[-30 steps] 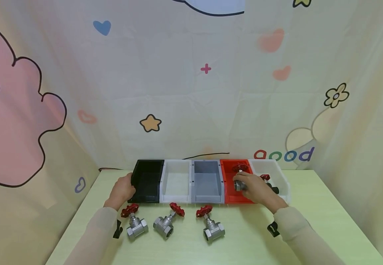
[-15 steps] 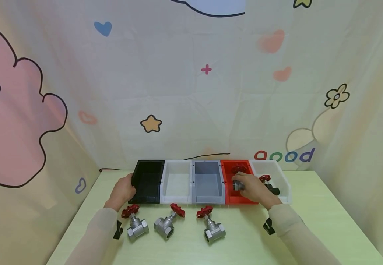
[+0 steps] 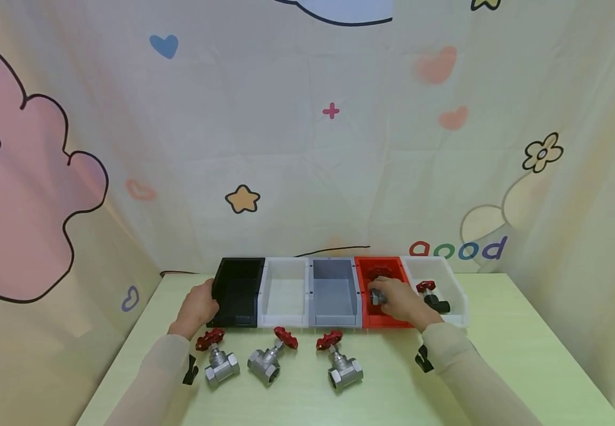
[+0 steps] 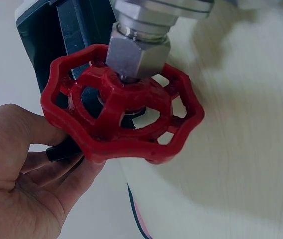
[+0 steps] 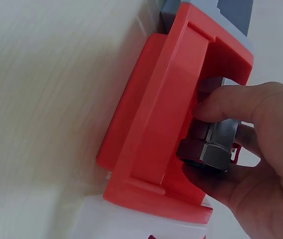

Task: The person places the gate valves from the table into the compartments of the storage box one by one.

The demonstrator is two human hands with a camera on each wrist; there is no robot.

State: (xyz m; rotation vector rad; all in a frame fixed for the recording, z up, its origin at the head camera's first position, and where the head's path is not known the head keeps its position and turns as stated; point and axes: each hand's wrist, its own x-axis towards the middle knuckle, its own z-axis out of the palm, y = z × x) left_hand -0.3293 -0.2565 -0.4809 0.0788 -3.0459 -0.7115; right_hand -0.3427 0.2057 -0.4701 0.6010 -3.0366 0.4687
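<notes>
My left hand [image 3: 196,307] grips the left rim of the black bin [image 3: 237,291], thumb and fingers on either side of it in the left wrist view. Inside the red bin [image 5: 156,114], my right hand [image 3: 403,300] holds a steel valve [image 5: 220,137] by its body. Its red handwheel [image 3: 381,271] lies toward the back of that bin. Three similar valves lie on the table in front of the bins: a left valve [image 3: 222,368], a middle valve [image 3: 265,362] and a right valve [image 3: 345,373]. The left valve's handwheel [image 4: 106,148] hangs large across the left wrist view.
Between the black and red bins stand a white bin [image 3: 284,294] and a grey bin [image 3: 334,293], joined in one row. The far-right white bin [image 3: 453,290] holds a dark-bodied valve [image 3: 436,304] with a red handwheel. A printed curtain [image 3: 307,177] hangs behind the table [image 3: 286,408].
My right hand has shifted slightly left and lower into the red bin with the valve in its grip. The left hand stays on the black bin.
</notes>
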